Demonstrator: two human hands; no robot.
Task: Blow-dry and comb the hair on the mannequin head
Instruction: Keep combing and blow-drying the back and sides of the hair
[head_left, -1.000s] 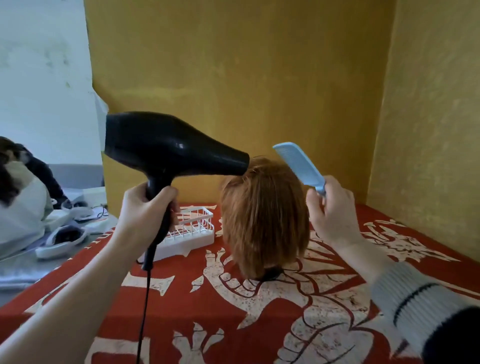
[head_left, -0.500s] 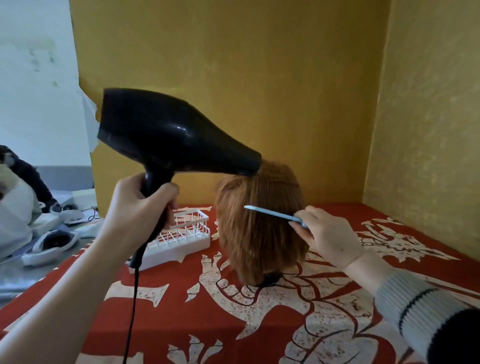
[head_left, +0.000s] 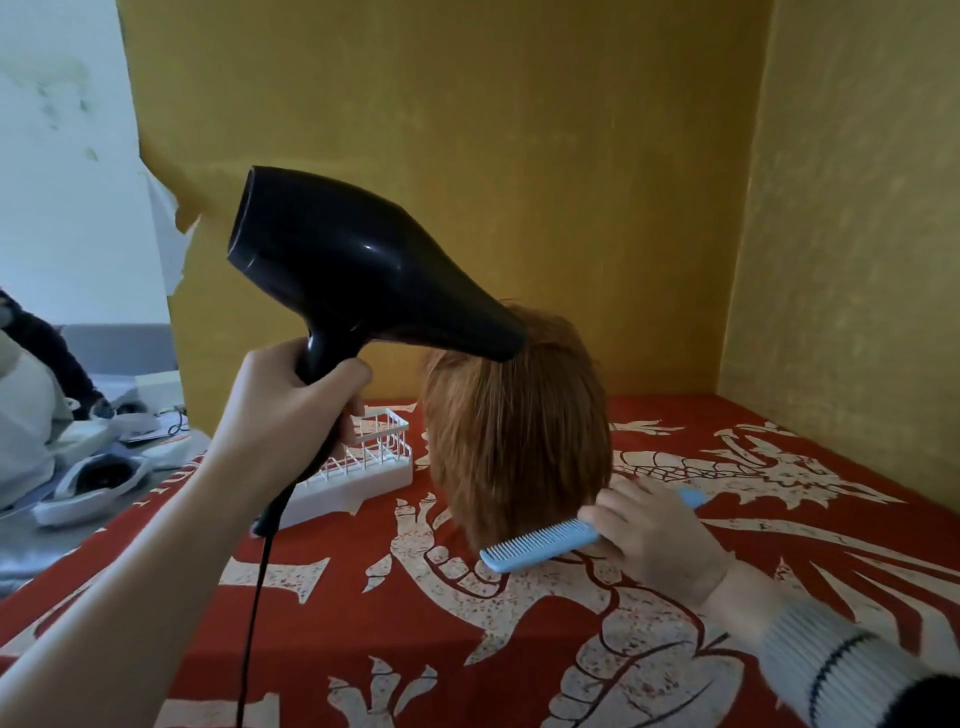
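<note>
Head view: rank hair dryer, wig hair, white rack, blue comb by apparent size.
1. hair dryer, though it is nearer the camera, so its lead over the wig is unsure
2. wig hair
3. white rack, partly hidden
4. blue comb

I saw my left hand (head_left: 291, 410) gripping the black hair dryer (head_left: 363, 270), nozzle at the wig's (head_left: 519, 436) crown. At five o'clock from the hair, my right hand (head_left: 660, 540) held the blue comb (head_left: 540, 545) at its ends.

One head-worn wide-angle view looks forward and down, close over the red cloth (head_left: 363, 623) toward yellow walls (head_left: 519, 156).
</note>
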